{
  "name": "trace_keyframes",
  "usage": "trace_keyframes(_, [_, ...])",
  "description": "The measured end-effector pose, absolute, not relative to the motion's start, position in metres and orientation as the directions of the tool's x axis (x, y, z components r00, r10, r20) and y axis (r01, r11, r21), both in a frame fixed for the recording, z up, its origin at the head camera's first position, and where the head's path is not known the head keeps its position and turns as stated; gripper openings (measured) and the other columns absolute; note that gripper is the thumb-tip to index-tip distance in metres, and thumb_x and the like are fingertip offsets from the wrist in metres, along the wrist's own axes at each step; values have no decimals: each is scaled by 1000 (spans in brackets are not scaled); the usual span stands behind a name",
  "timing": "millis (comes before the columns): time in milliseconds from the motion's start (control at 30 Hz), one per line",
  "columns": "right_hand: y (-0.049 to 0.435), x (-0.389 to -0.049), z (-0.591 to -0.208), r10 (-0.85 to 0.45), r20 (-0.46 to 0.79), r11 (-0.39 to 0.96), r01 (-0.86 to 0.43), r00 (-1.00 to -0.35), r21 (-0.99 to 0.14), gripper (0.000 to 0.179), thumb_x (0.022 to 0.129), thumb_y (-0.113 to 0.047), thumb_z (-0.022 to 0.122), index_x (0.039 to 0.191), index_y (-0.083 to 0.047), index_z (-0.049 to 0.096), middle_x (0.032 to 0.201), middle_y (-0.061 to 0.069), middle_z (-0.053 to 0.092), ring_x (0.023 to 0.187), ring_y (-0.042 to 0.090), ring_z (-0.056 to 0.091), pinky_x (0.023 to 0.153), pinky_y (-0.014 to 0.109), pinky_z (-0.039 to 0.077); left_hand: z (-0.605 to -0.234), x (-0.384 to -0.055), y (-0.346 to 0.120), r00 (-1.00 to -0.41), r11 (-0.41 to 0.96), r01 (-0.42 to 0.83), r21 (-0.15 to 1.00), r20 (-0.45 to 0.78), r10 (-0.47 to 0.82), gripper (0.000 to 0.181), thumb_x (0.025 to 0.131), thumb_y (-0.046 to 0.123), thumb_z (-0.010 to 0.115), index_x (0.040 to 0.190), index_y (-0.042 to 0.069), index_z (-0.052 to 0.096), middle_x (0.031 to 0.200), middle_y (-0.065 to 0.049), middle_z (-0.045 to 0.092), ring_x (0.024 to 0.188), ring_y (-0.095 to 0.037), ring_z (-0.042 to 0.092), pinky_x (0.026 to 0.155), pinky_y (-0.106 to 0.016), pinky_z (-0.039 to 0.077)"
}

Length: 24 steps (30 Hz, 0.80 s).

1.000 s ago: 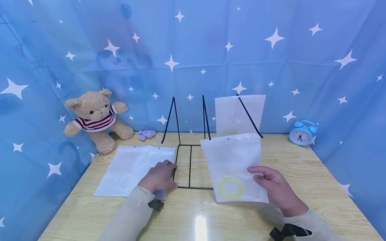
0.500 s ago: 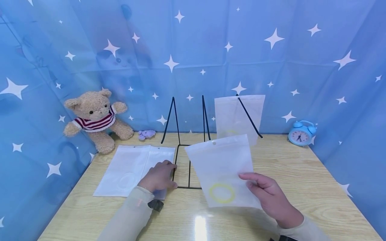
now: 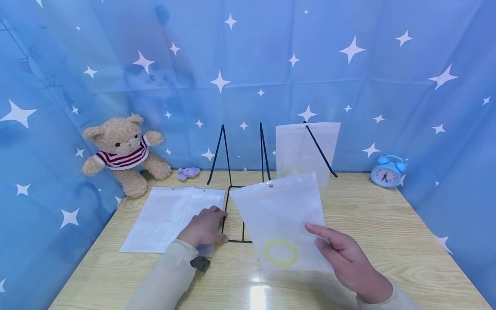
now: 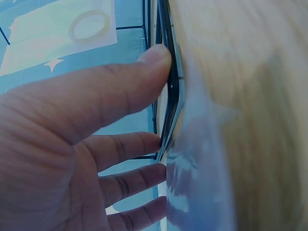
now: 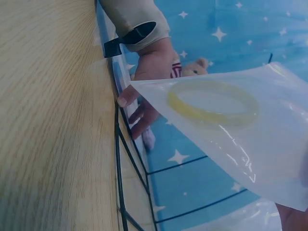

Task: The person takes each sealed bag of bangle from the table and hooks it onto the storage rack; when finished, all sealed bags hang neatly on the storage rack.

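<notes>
My right hand (image 3: 348, 260) pinches the right side of a white, translucent zip bag (image 3: 279, 211) with a punched hang hole. A yellow ring (image 5: 207, 115) shows inside it. The bag is held up tilted in front of a black wire display rack (image 3: 243, 230), hiding part of its base. My left hand (image 3: 205, 226) touches the rack's left base wire, thumb and fingers spread along it, as the left wrist view shows. A similar bag (image 3: 286, 150) hangs from the rack's right prong. Two white bags (image 3: 166, 215) lie flat at left, one partly beneath my left hand.
At the back left sits a teddy bear (image 3: 124, 150) in a striped sweater, with a small purple toy (image 3: 188, 173) beside it. A blue alarm clock (image 3: 387, 174) stands at the back right. A starry blue curtain (image 3: 240, 51) encloses the wooden table (image 3: 387, 224).
My right hand has brought the bag left and slightly nearer, tilting it further, so more of the hanging bag shows. My left hand has stayed on the rack.
</notes>
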State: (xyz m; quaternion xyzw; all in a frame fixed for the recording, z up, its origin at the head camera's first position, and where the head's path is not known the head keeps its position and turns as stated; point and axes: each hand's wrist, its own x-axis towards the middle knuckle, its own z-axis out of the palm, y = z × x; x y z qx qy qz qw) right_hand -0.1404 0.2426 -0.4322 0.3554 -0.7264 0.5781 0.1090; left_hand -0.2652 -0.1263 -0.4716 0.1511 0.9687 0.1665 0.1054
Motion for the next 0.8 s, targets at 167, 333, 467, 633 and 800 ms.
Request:
trace_keyframes(167, [242, -139, -431, -403, 538, 93, -617, -741, -781, 59, 96, 28, 40, 151, 8, 50, 159, -11, 52, 127, -8, 54, 106, 10, 41, -472, -265, -126, -932, 900, 257, 352, -157, 327, 76, 82, 37, 89, 148, 12, 61, 150, -13, 56, 136, -38, 53, 106, -64, 47])
trace_keyframes(333, [243, -139, -431, -423, 519, 115, -613, -742, -782, 61, 96, 28, 42, 154, 11, 42, 164, -10, 46, 117, -6, 56, 105, 10, 39, -470, -265, -125, -933, 904, 253, 344, -159, 322, 77, 81, 38, 90, 148, 12, 62, 149, -14, 56, 136, -39, 53, 106, -65, 46])
trace_keyframes(467, [242, -139, -430, -454, 521, 61, -609, -723, -791, 65, 96, 28, 40, 158, 10, 35, 168, -6, 40, 155, 1, 29, 118, 12, 31, -470, -265, -126, -934, 906, 251, 342, -161, 319, 77, 80, 38, 90, 148, 12, 62, 149, -14, 56, 136, -39, 53, 106, -65, 46])
trace_keyframes(633, [241, -138, -429, -474, 536, 6, -611, -699, -792, 69, 97, 29, 38, 162, 9, 28, 172, 0, 33, 158, 3, 25, 118, 11, 28, -471, -265, -126, -934, 905, 252, 344, -160, 321, 77, 81, 38, 90, 148, 12, 62, 150, -14, 55, 136, -40, 53, 106, -65, 46])
trace_keyframes(800, [242, -136, -429, -469, 490, 33, -569, -735, -822, 70, 99, 26, 39, 164, 6, 24, 175, 0, 26, 158, 1, 24, 119, 12, 27, -472, -266, -126, -933, 903, 257, 344, -156, 325, 77, 81, 38, 90, 148, 12, 62, 150, -15, 56, 135, -40, 53, 105, -65, 46])
